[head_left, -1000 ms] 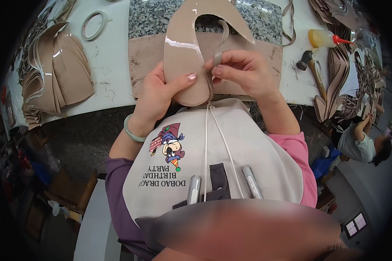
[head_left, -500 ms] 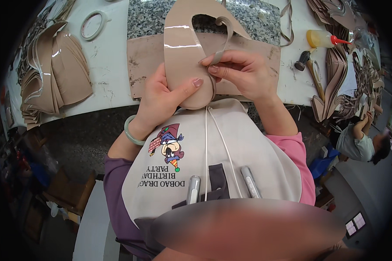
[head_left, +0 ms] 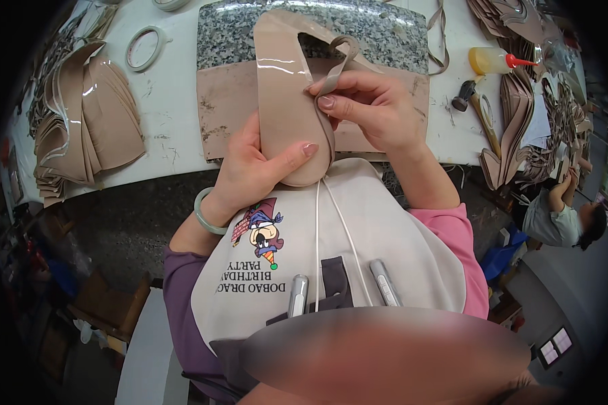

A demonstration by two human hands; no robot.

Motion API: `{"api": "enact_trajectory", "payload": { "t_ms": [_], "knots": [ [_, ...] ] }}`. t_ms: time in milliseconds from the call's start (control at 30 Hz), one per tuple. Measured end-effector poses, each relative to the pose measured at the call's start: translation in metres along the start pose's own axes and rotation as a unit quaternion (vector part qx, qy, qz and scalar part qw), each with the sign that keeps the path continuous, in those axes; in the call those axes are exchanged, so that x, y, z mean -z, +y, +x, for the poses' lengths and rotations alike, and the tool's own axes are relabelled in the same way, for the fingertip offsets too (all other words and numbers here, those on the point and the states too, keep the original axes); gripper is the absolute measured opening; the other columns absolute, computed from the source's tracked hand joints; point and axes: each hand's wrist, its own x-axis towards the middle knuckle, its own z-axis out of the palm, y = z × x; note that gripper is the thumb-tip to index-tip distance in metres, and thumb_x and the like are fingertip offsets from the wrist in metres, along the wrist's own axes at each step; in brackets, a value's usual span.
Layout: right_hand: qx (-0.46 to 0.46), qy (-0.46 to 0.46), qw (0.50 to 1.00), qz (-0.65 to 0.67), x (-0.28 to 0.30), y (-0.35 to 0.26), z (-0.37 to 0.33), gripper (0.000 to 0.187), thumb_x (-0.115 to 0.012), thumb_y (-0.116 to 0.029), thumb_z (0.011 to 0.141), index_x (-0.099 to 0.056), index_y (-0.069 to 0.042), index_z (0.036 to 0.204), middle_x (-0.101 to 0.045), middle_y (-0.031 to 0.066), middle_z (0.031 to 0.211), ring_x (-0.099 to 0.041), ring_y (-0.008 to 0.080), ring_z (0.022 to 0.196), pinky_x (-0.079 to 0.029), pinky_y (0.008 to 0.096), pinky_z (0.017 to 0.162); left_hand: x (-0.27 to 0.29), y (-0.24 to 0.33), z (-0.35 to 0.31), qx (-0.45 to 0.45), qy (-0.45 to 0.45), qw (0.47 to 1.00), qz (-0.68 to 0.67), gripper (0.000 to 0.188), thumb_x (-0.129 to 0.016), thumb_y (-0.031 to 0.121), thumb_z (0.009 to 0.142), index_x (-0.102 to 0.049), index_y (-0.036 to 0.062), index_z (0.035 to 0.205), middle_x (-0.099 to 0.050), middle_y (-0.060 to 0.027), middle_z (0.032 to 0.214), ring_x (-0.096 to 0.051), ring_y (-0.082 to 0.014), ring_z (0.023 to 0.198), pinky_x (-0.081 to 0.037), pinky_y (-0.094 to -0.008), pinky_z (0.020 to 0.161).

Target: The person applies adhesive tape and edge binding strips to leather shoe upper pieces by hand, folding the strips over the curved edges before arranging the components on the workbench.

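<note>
A glossy beige leather shoe upper piece [head_left: 281, 101], curved like a hook, is held upright before my chest. My left hand [head_left: 257, 158] grips its rounded lower end, thumb on the front face and fingers behind. Along the inner right edge runs a narrow grey-brown strip [head_left: 345, 57], its free end curling above my fingers. My right hand [head_left: 368, 104] pinches this strip between thumb and forefinger, right against the leather edge. Below the pinch the strip follows the edge down toward the rounded end.
A granite slab [head_left: 236, 37] and a stained beige board [head_left: 230, 101] lie on the white table. Stacked leather pieces [head_left: 111, 111] and a tape roll [head_left: 145, 48] sit left. Right are a hammer [head_left: 479, 111], a yellow glue bottle [head_left: 490, 61] and more pieces; a person [head_left: 554, 212] is further right.
The leather piece has come slightly lower and its top tilts away. My right hand's pinch stays at about the same place on the edge, and the strip's free loop has shifted a little.
</note>
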Motion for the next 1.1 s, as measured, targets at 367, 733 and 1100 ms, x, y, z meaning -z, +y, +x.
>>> {"api": "enact_trajectory", "payload": {
  "t_ms": [367, 733, 1100],
  "knots": [
    [0.036, -0.004, 0.999, 0.029, -0.002, -0.003, 0.004, 0.028, -0.063, 0.0, 0.087, -0.062, 0.001, 0.115, -0.066, 0.008, 0.103, -0.063, 0.0147, 0.093, -0.054, 0.029, 0.079, -0.003, -0.007, -0.001, -0.031, -0.003, 0.999, 0.017, 0.049, -0.065, 0.006, 0.086, -0.043, -0.0018, 0.129, -0.059, -0.0107, 0.117, -0.059, -0.0172, 0.106, -0.049, -0.031, 0.09],
    [0.079, -0.035, 0.996, -0.025, -0.003, -0.023, 0.01, 0.025, -0.061, 0.007, 0.085, -0.066, 0.002, 0.11, -0.067, 0.0092, 0.107, -0.064, 0.014, 0.093, -0.055, 0.0262, 0.078, -0.005, -0.006, -0.007, -0.038, -0.015, 0.999, 0.02, 0.05, -0.065, 0.006, 0.087, -0.041, -0.0001, 0.13, -0.058, -0.0099, 0.119, -0.057, -0.0162, 0.108, -0.049, -0.0309, 0.09],
    [0.112, -0.034, 0.993, -0.027, -0.005, -0.023, 0.006, 0.025, -0.06, 0.011, 0.084, -0.066, 0.003, 0.107, -0.065, 0.0111, 0.11, -0.063, 0.015, 0.098, -0.054, 0.0268, 0.083, 0.022, 0.027, 0.02, -0.037, -0.02, 0.998, -0.047, 0.046, -0.063, 0.004, 0.088, -0.046, -0.0043, 0.13, -0.058, -0.0099, 0.119, -0.058, -0.0157, 0.106, -0.046, -0.0292, 0.091]
  ]
}}
